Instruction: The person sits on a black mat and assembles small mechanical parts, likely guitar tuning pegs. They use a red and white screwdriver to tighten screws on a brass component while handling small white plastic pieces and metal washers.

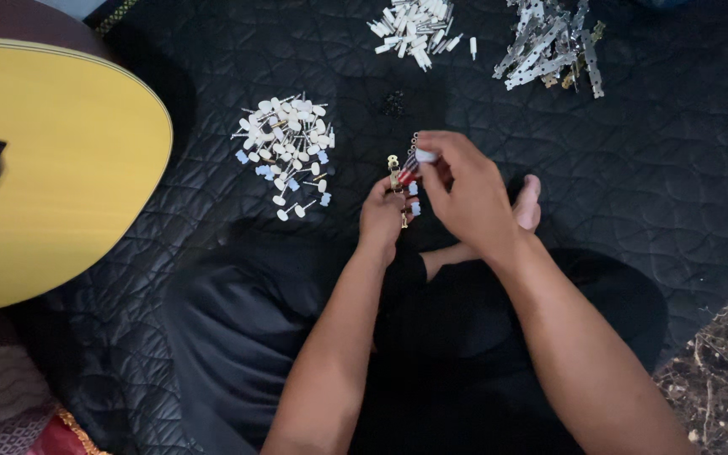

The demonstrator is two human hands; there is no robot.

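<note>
Guitar: a yellow acoustic guitar body (52, 168) lies far to the left of both hands, on the dark quilted mat (676, 168); its dark bridge with a row of pale pins shows at the left edge of the view.
Patterned cloth: a brown and red cloth (10, 404) sits at the lower left corner, below the guitar and well apart from the hands.
Pile of pegs: a heap of small white-headed pegs (286, 143), with a few pale blue ones mixed in, lies on the mat just left of and above the left hand.
Left hand: the left hand (383, 215) is closed around a narrow gold-coloured metal strip (398, 181), holding it upright; small white knobs stick out of the strip's side.
Right hand: the right hand (465, 194) is just beside the left, its fingertips pinched on a small white knob (425, 156) at the top of the strip, with a red-handled tool partly hidden under the fingers.
Bare foot: a bare foot (528, 202) shows just right of the right hand, above the black-clad lap.
White pieces: a second heap of white pieces (414, 29) lies well above the hands.
Metal strips: a pile of silver metal strips (549, 46) lies above and to the right of the right hand, well apart.
Rough patch: a brown speckled surface (722, 379) fills the lower right corner.
</note>
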